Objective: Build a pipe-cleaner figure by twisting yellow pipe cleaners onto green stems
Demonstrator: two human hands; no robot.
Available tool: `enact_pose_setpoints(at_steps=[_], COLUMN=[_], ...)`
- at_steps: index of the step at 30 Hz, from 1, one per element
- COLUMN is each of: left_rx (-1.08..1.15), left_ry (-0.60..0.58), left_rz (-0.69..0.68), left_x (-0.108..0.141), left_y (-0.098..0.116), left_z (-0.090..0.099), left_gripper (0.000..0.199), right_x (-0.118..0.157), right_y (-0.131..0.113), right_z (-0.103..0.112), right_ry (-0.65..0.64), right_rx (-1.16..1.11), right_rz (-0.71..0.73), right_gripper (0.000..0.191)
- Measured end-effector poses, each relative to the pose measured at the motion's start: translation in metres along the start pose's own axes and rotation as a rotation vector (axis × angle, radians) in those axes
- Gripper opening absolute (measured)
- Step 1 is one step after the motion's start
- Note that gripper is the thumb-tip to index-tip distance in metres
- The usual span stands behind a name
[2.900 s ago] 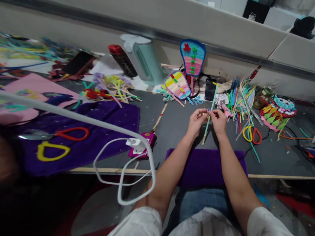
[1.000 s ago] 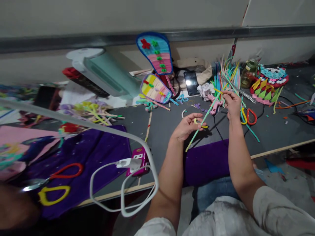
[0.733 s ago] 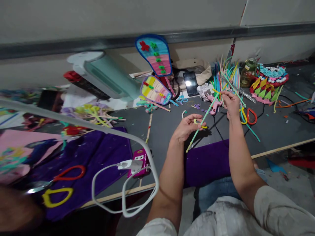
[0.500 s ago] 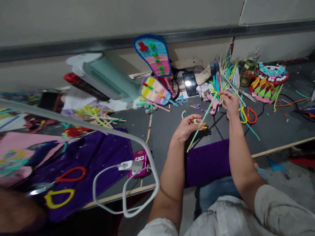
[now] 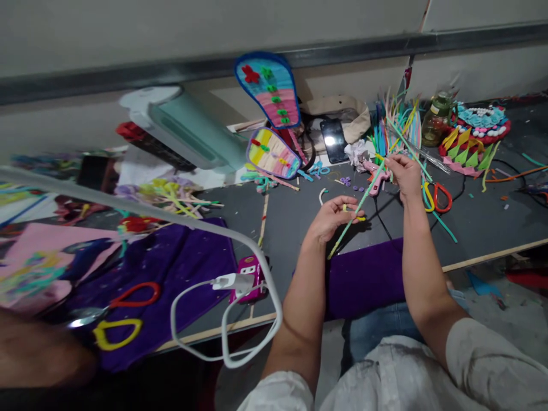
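A light-green pipe cleaner (image 5: 363,197), twisted with yellow at its lower end, slants between my hands above the dark table. My left hand (image 5: 331,217) has fingers and thumb closed around its middle, and a short yellow piece (image 5: 360,218) sticks out by the fingertips. My right hand (image 5: 405,177) pinches the strand near its upper end, where a yellow tip shows. Just behind that hand lies a pink glue gun (image 5: 377,184). A bundle of coloured pipe cleaners (image 5: 394,128) stands farther back.
Red-and-yellow scissors (image 5: 440,197) lie right of my right hand. A white cable (image 5: 274,319) loops from a magenta socket (image 5: 249,268) at left. A phone (image 5: 334,140), a glass jar (image 5: 439,117) and striped panels (image 5: 269,85) stand behind. Another person's blurred hand (image 5: 43,351) is at lower left.
The view has shifted slightly, so most things sit a little farther right. Both hands keep hold of the pipe cleaner in nearly the same pose.
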State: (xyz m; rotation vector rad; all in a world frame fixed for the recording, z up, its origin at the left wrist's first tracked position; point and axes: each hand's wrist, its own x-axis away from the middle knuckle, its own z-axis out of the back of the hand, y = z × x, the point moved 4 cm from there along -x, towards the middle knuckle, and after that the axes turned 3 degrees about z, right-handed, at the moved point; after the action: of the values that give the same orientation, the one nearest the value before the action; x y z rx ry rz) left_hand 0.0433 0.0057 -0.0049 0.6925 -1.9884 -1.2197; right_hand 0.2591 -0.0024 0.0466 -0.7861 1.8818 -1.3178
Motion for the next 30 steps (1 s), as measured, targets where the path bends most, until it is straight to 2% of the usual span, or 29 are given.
enact_pose_setpoints(at_steps=[6,12,18,25,30], left_rx=[-0.048,-0.065,0.008,0.043,0.061], left_ry=[-0.061,-0.102,-0.004,0.037,0.076], left_rz=[0.019,0.074,0.091,0.037,0.005], left_x=[0.005,0.008,0.003,-0.001,-0.002], left_y=[0.001,0.0,-0.002,-0.001,0.003], left_z=[-0.001,0.009,0.015,0.02,0.025], left_gripper=[0.04,0.055,0.033,0.038,0.033], right_x=[-0.007,-0.014,-0.018,-0.019,-0.021], right_y=[0.01,0.022,0.027,0.027,0.029], right_z=[0.002,0.008,0.01,0.008,0.006], right_ry=[-0.007,0.054,0.066,0.055,0.027], right_rx=[-0.043,-0.092,-0.085,-0.08,-0.065], right_rz=[-0.079,-0.116,-0.128,-0.122,-0.145], right_gripper=[0.022,0.021,0.019,0.02,0.022])
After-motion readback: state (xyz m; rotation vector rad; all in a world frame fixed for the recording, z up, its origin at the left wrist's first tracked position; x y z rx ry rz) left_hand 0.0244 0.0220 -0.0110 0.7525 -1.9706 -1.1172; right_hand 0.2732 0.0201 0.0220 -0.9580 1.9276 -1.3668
